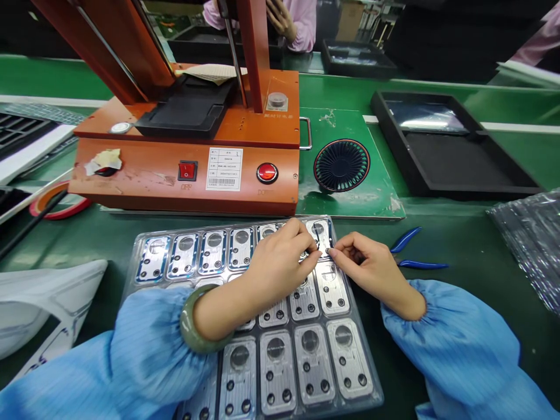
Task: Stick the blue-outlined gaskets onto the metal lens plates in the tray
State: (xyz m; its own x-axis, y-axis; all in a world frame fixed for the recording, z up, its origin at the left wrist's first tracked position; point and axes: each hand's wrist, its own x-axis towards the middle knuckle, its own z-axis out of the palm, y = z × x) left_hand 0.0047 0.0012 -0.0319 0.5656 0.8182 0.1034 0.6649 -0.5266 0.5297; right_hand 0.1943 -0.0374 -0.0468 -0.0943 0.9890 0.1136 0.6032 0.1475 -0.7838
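A clear plastic tray (371, 373) holds rows of silver metal plates (276, 364), each with one large round mark and smaller holes. Several plates of the far row, such as this one (213, 251), carry a thin blue-and-dark outline. Over the far right plate, a thin dark strip (317, 230), bent like a loose outline, shows between the fingertips. My left hand (280, 254) reaches across the tray, closed in a pinch at the strip's left side. My right hand (371, 268) pinches at its right side, by the tray's edge. The exact grip is partly hidden by the fingers.
An orange press machine (188, 175) stands behind the tray, with a black fan grille (342, 165) beside it. Blue-handled tweezers or pliers (420, 265) lie at right, near a black box (464, 157) and plastic sleeves (534, 239). Another person's hand (282, 20) shows beyond.
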